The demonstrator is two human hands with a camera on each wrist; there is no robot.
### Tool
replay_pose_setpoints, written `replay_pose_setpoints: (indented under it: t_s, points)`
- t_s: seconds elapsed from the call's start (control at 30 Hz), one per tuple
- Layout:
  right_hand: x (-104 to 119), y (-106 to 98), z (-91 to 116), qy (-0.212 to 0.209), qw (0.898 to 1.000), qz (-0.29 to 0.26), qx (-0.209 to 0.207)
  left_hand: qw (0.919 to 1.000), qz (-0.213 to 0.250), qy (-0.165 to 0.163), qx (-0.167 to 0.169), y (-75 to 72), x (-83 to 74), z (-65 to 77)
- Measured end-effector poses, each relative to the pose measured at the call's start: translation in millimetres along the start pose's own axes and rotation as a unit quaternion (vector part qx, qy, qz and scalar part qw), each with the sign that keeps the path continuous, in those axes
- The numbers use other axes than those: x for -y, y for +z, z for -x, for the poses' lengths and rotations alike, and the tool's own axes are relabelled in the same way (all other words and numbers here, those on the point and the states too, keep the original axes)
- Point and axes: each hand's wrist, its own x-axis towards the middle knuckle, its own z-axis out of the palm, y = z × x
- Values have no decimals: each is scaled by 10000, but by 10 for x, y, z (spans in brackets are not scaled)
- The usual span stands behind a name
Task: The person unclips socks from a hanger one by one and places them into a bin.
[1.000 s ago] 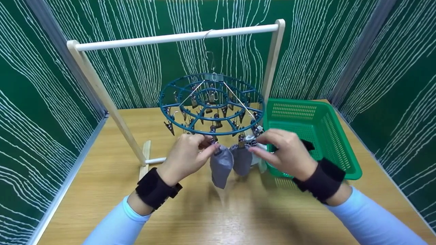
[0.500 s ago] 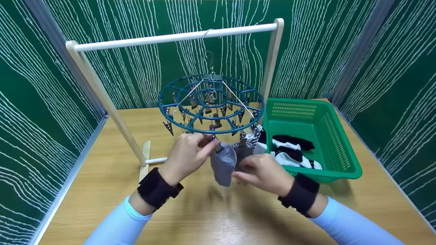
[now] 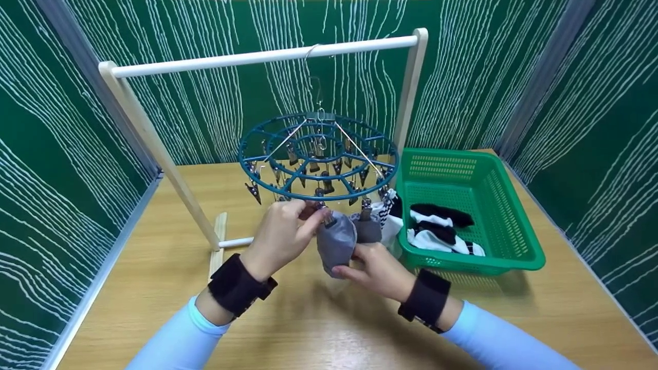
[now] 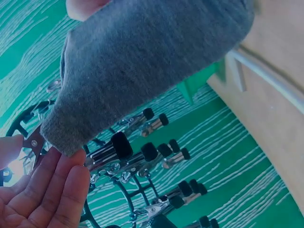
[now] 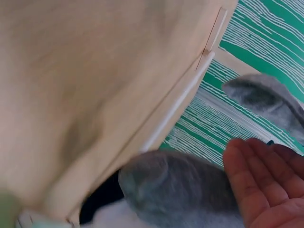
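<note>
A grey sock point(image 3: 336, 241) hangs by its cuff at the front of a round, dark teal clip hanger point(image 3: 288, 196). My left hand point(image 3: 282, 231) pinches the metal clip point(image 4: 35, 142) at that cuff between thumb and fingers. My right hand point(image 3: 378, 270) is at the sock's lower right side, its thumb overlapping the fabric in the head view. In the right wrist view its fingers point(image 5: 256, 175) are straight, close to the sock. Just behind hangs a second grey sock point(image 3: 367, 231) from its own clip, beside a black-and-white patterned sock point(image 3: 393, 223).
The hanger hooks over the white bar point(image 3: 257, 55) of a wooden stand point(image 3: 149, 139). Several more clips dangle beneath it. On the right, a green basket point(image 3: 514, 205) holds black and white socks point(image 3: 437, 231). Green walls enclose the wooden table point(image 3: 169, 308).
My right hand has come down and left from beside the patterned sock to the front grey sock's lower part. My left hand stays at the clip.
</note>
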Motion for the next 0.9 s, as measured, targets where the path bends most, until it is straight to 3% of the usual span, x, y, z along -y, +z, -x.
replay_pose_setpoints:
  t_s: [0.23,0.47,0.9]
  points:
    - [-69,112,-50,-200,9977,-612,-218,9999,50,-101,28,22,4,-15]
    - [-106,167,-64,-258,9938,-679,-844,9997,247,8,11,37,14,-12]
    - [-142,162,-63,-241,9898,-519,-1307,9989,445,-60,-156,14,1,1]
